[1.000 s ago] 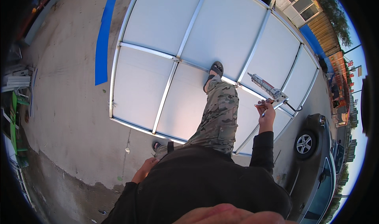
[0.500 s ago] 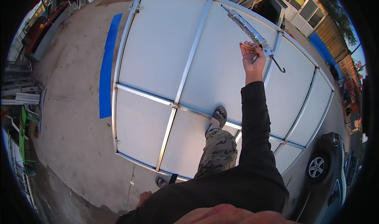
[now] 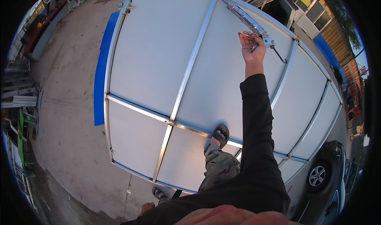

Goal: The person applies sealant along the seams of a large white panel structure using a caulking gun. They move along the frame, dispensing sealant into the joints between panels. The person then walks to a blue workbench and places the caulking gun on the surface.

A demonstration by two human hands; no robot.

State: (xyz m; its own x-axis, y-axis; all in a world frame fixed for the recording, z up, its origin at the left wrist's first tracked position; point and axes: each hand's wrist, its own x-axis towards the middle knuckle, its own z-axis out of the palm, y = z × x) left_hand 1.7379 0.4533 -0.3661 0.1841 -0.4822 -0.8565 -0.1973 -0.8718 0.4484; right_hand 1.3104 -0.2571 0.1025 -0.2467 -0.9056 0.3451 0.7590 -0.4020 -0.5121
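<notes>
Metal caulking gun (image 3: 254,28) is clenched in the outstretched right hand (image 3: 253,48) over the white panel (image 3: 158,54), one sandal (image 3: 220,134) planted on it — overreach and that foot could slip, the left hand (image 3: 147,207) gripping nothing.

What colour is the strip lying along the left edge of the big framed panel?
Blue: the strip lies flat on the concrete beside the panel, clearest in the head view.

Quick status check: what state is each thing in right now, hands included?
Silver metal caulking gun: raised, gripped by right hand.
Right hand: closed on the gun's handle.
Left hand: low, holding nothing visible.
Large white metal-framed panel: lying flat on concrete, sandalled foot on it.
</notes>
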